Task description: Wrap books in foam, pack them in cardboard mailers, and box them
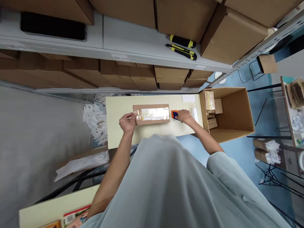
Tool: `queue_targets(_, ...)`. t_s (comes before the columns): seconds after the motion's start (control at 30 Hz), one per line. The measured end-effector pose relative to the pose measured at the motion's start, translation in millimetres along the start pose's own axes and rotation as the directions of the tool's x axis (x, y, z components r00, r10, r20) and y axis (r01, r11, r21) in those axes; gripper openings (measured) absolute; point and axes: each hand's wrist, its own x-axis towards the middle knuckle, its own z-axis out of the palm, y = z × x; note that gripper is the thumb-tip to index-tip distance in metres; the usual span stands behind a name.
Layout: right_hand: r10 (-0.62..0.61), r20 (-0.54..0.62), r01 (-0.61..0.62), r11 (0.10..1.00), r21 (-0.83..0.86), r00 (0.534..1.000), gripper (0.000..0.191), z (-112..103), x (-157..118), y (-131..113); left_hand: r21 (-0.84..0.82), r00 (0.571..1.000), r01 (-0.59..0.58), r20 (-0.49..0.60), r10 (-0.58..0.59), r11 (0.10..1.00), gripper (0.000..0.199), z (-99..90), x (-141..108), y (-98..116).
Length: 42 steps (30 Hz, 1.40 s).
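Observation:
A long brown cardboard box [152, 123] lies flat on the cream tabletop [118, 133]. Clear shiny tape runs along its top, over a white strip that reflects the light. At the box's left end, my left hand [128, 122] is closed, thumb and fingers pinching the edge and the tape there. My right hand [184, 116] is wrapped round an orange and dark blue tape dispenser [175, 114], just off the box's right end. A white roll [195, 114] lies to the right of that hand, and a white paper slip [188, 98] sits behind it.
A large open carton [237, 133] with several small boxes stands at the table's right. Behind, shelves [133, 41] hold brown cartons, a black flat object [53, 27] and two yellow-black utility knives [181, 52]. White paper scraps [93, 122] are heaped at the left.

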Motion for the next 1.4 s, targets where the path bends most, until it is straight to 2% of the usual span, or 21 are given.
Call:
queue_targets(0.07, 0.059, -0.054, -0.059, 0.998, -0.007, 0.997, 0.032, 5, -7, -4, 0.034, 1.0, -0.002, 0.009, 0.002, 0.999, 0.021, -2.9, -3, 4)
queue_targets(0.13, 0.076, -0.109, -0.077, 0.997, -0.008, 0.991, 0.033, 3, -18, -6, 0.076, 0.998, -0.066, -0.016, 0.067, 0.995, 0.025, -3.3, -11, 15)
queue_targets(0.2, 0.079, -0.187, -0.078, 0.997, 0.011, 0.979, 0.037, -6, -30, -7, 0.108, 0.962, -0.255, -0.076, 0.264, 0.961, 0.034, 1.9, -24, 36)
queue_targets(0.23, 0.075, -0.245, -0.066, 0.997, 0.043, 0.967, 0.04, -14, -36, -8, 0.089, 0.93, -0.358, -0.057, 0.364, 0.93, 0.035, 6.7, -31, 50)
queue_targets(0.3, 0.057, -0.355, -0.022, 0.994, 0.103, 0.933, 0.047, -37, -47, -14, -0.025, 0.823, -0.563, 0.068, 0.563, 0.826, 0.03, 18.5, -47, 86)
queue_targets(0.33, 0.043, -0.41, 0.009, 0.992, 0.124, 0.911, 0.051, -50, -52, -20, -0.085, 0.747, -0.648, 0.124, 0.653, 0.757, 0.029, 24.1, -54, 107)
queue_targets(0.4, -0.004, -0.507, 0.083, 0.988, 0.133, 0.862, 0.056, -82, -61, -34, -0.167, 0.606, -0.764, 0.149, 0.782, 0.624, 0.032, 32.4, -64, 149)
queue_targets(0.43, -0.043, -0.55, 0.134, 0.983, 0.126, 0.834, 0.056, -99, -64, -43, -0.192, 0.557, -0.797, 0.133, 0.82, 0.572, 0.035, 34.8, -65, 168)
queue_targets(0.5, -0.148, -0.615, 0.255, 0.963, 0.09, 0.774, 0.05, -133, -70, -62, -0.213, 0.502, -0.837, 0.068, 0.862, 0.504, 0.043, 37.2, -61, 203)
queue_targets(0.57, -0.255, -0.648, 0.357, 0.933, 0.029, 0.718, 0.045, -167, -73, -82, -0.21, 0.499, -0.848, -0.007, 0.867, 0.487, 0.053, 38.4, -48, 232)
queue_targets(0.63, -0.321, -0.66, 0.389, 0.92, -0.047, 0.68, 0.045, -199, -72, -102, -0.201, 0.532, -0.835, -0.063, 0.844, 0.511, 0.063, 39.6, -30, 257)
queue_targets(0.77, -0.343, -0.661, 0.32, 0.934, -0.161, 0.668, 0.042, -248, -64, -137, -0.229, 0.6, -0.784, -0.041, 0.799, 0.577, 0.074, 38.5, 0, 293)
queue_targets(0.87, -0.329, -0.658, 0.293, 0.941, -0.169, 0.678, 0.035, -268, -55, -153, -0.244, 0.599, -0.779, -0.018, 0.801, 0.577, 0.072, 34.8, 3, 298)
queue_targets(0.97, -0.307, -0.672, 0.275, 0.949, -0.157, 0.674, 0.037, -273, -48, -157, -0.243, 0.597, -0.779, -0.006, 0.802, 0.578, 0.063, 31.1, -3, 283)
queue_targets(1.03, -0.294, -0.703, 0.272, 0.951, -0.147, 0.648, 0.049, -266, -42, -153, -0.243, 0.617, -0.761, 0.017, 0.787, 0.601, 0.058, 26.4, -3, 262)
queue_targets(1.1, -0.275, -0.78, 0.301, 0.946, -0.116, 0.562, 0.059, -244, -33, -143, -0.234, 0.66, -0.724, 0.037, 0.75, 0.649, 0.053, 16.7, 2, 228)
queue_targets(1.17, -0.234, -0.861, 0.364, 0.93, -0.062, 0.452, 0.062, -202, -22, -126, -0.211, 0.733, -0.655, 0.053, 0.678, 0.725, 0.049, 0.9, 10, 179)
queue_targets(1.2, -0.204, -0.886, 0.394, 0.919, -0.026, 0.417, 0.062, -174, -16, -115, -0.194, 0.784, -0.598, 0.059, 0.618, 0.778, 0.047, -8.9, 14, 150)
queue_targets(1.23, -0.174, -0.894, 0.414, 0.91, 0.013, 0.412, 0.062, -141, -11, -103, -0.173, 0.843, -0.519, 0.058, 0.534, 0.837, 0.046, -19.2, 16, 120)
queue_targets(1.3, -0.118, -0.862, 0.406, 0.907, 0.108, 0.493, 0.062, -69, -4, -81, -0.12, 0.945, -0.318, 0.037, 0.324, 0.94, 0.043, -37.6, 16, 64)
queue_targets(1.4, -0.024, -0.746, 0.336, 0.902, 0.27, 0.665, 0.066, 32, 1, -61, -0.08, 0.993, -0.116, 0.0, 0.117, 0.99, 0.039, -45.3, 4, 11)
